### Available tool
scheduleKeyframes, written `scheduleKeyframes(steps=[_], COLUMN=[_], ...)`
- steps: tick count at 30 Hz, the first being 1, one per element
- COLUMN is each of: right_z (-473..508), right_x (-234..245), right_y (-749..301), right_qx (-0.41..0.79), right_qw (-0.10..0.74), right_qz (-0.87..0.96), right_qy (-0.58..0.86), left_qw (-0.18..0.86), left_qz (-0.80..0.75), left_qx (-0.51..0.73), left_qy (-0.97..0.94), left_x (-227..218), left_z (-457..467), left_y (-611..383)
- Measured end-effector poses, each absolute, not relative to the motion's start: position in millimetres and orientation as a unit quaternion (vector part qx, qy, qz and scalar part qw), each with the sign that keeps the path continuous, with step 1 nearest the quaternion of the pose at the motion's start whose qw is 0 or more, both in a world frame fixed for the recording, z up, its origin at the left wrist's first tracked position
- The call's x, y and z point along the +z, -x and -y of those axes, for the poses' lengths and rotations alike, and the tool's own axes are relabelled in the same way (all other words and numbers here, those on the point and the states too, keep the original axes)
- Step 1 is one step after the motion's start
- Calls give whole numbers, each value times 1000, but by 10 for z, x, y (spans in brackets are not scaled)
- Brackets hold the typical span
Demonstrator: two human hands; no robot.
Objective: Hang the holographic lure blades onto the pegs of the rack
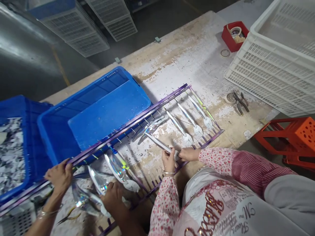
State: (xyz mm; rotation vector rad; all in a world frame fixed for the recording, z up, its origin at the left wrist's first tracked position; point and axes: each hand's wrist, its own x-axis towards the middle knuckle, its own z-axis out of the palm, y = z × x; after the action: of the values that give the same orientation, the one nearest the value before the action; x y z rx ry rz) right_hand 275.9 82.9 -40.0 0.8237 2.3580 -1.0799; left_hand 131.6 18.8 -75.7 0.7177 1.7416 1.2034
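the left hand pinches the near end of a silvery blade, whose tip points away beyond the grip; whether the right hand, just beside, clamps anything is hidden. a light, steady pinch should avoid bending it.

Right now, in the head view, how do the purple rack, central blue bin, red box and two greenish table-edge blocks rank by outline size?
Largest to smallest:
Purple rack
Central blue bin
Red box
Then the two greenish blocks, too alike to rank against each other.
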Motion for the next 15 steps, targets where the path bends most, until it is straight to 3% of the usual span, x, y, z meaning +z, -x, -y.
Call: scheduleKeyframes(steps=[3,4,6,8,15], right_z=[-1610,-1923,-2516,-2947,-3060], right_x=[-110,-4,168,241,12], right_y=[-2633,-2550,-2349,-2160,-2045], right_qx=[-424,-403,-305,-221,-127], right_qw=[262,220,47,-39,-70], right_qz=[-830,-843,-870,-873,-892], right_qy=[-251,-279,-384,-432,-428], left_qw=[455,455,451,446,460], left_qz=[-712,-719,-735,-749,-767], left_qx=[440,419,373,337,336], left_qy=[-305,-317,-343,-355,-297], left_x=[-794,-807,-837,-869,-949], left_z=[-360,-418,-523,-604,-717], left_y=[-1394,-1421,-1458,-1466,-1440])
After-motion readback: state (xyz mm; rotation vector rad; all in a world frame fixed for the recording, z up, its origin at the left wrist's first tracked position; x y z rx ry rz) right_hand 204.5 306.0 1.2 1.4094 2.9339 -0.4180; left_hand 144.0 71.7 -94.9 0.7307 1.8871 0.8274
